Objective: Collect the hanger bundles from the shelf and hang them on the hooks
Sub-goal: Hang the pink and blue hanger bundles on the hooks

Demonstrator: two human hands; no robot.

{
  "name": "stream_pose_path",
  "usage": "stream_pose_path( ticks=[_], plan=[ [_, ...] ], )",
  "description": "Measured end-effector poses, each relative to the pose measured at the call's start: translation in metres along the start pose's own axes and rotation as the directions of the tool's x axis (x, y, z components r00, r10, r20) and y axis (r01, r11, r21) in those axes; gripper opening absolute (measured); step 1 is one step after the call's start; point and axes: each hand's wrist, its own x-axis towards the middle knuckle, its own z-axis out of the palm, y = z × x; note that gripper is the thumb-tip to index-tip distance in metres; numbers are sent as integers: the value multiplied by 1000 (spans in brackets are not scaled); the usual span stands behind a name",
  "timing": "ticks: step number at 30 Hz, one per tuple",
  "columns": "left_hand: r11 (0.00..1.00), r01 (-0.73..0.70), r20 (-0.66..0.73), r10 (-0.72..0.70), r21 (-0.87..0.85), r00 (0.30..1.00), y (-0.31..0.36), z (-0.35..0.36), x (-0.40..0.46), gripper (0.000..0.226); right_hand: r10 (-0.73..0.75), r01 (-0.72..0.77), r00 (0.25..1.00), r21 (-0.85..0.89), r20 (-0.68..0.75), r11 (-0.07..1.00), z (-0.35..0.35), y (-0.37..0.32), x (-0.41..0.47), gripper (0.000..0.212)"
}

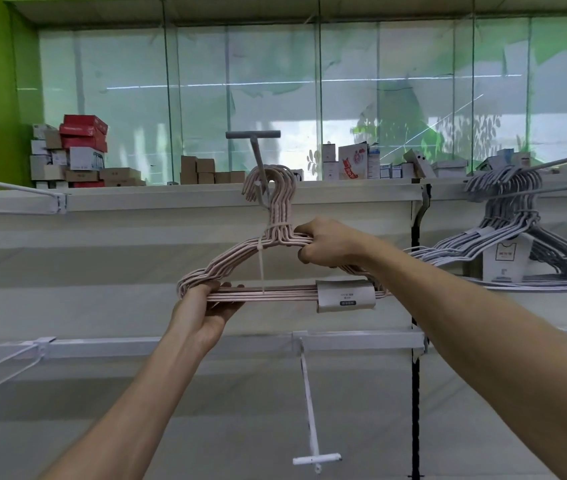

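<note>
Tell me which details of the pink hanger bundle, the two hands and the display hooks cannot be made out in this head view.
- Head view: the print on the grey paper sleeve around the pink wire hanger bundle is too small to read.
- The right hand covers the bundle's right shoulder.
- The left hand hides the lower left corner's underside.
- The bundle's necks hide whether they sit on the grey T-ended hook.
- The right edge cuts off the grey hanger bundle.

Red boxes (84,132) stacked over brown cartons (120,176) on shelf top; glass wall (275,81) behind.
</note>
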Motion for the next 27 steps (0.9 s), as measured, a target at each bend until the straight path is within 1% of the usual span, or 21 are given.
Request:
stream_pose_path(
  ticks=[2,3,4,5,6,7,8,9,10,11,12,13,14,16,18,19,20,24,27],
  plan=[
    [998,-37,-7,38,56,999,-4,-6,1,11,-5,5,1000,-30,4,1000,0,0,-2,6],
    [989,-83,-7,85,126,996,-6,-10,1,13,-10,10,1000,-47,-7,999,1,0,-3,7],
    [962,-146,5,149,230,989,-7,-16,1,28,-19,18,999,-56,-27,998,2,1,-5,12],
    [911,-221,22,228,348,973,-6,-22,2,52,-30,27,998,-55,-56,998,3,2,-6,19],
    [823,-306,40,328,479,944,-3,-27,1,72,-37,33,995,-46,-90,998,4,3,-7,27],
    [688,-384,81,429,616,900,3,-30,-2,83,-44,39,991,-39,-124,998,4,3,-9,34],
    [509,-455,165,515,731,841,10,-33,-4,85,-47,41,987,-45,-155,998,5,4,-9,37],
    [307,-510,280,561,804,779,17,-35,-5,82,-52,42,983,-63,-178,997,6,4,-10,36],
    [117,-559,409,564,821,718,23,-35,-6,79,-56,40,980,-85,-191,996,8,4,-10,33],
    [-38,-601,526,531,798,664,29,-35,-6,77,-58,36,980,-115,-192,993,10,4,-11,30],
    [-148,-639,620,482,755,620,33,-33,-6,76,-54,26,981,-154,-186,988,12,3,-12,28],
    [-221,-669,687,428,709,587,35,-30,-6,75,-50,15,983,-194,-179,981,15,2,-14,27],
    [-269,-692,735,377,670,564,37,-27,-6,74,-46,5,984,-227,-175,974,17,1,-15,28],
    [-317,-726,792,280,610,543,37,-18,-6,72,-41,0,985,-234,-170,972,20,-1,-18,28],
    [-341,-733,807,207,589,552,36,-10,-4,72,-33,-2,987,-215,-160,977,21,-3,-19,27],
    [-344,-727,803,193,594,564,36,-7,-2,72,-25,-7,988,-207,-152,978,21,-5,-19,26],
    [-348,-726,804,195,593,562,36,-5,-1,70,-16,-14,989,-199,-146,980,22,-6,-20,25],
    [-426,-724,839,224,542,496,39,-3,1,59,2,-25,990,-161,-138,987,25,-10,-22,23],
    [-468,-688,830,255,555,496,35,-6,-4,55,13,-32,990,-134,-140,990,24,-11,-24,21]
  ],
)
